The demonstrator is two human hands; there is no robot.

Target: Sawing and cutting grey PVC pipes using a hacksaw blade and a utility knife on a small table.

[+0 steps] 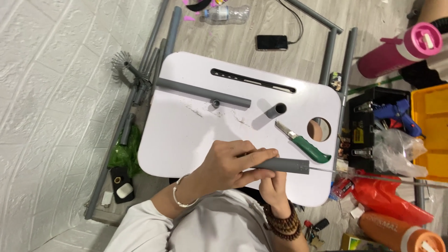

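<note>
Grey plastic pipe piece [285, 165] sits at the near edge of the white counter [186, 135], gripped by both hands. Left hand [233, 165] wraps over the pipe's near end, fingers closed around it, thumb along the top. Right hand [274, 186] comes up from below, curled shut under the pipe; cannot tell what else it holds. Thin metal rod [373, 177] runs out of the pipe's open end, past the counter's right edge, over the red bag [387, 200].

Also on the counter: long grey pipe [203, 93] toward the far left, small stub just beside it, short upright pipe section [276, 111] near the middle, green-handled knife [303, 143] between that section and the round hole [319, 129] near the right edge.

Judgement: rod work inside the pipe goes best with rod and bore kept in line, the left grip firm so the pipe doesn't roll, the pipe braced against the counter edge, and fingers kept clear of the open end.
</note>
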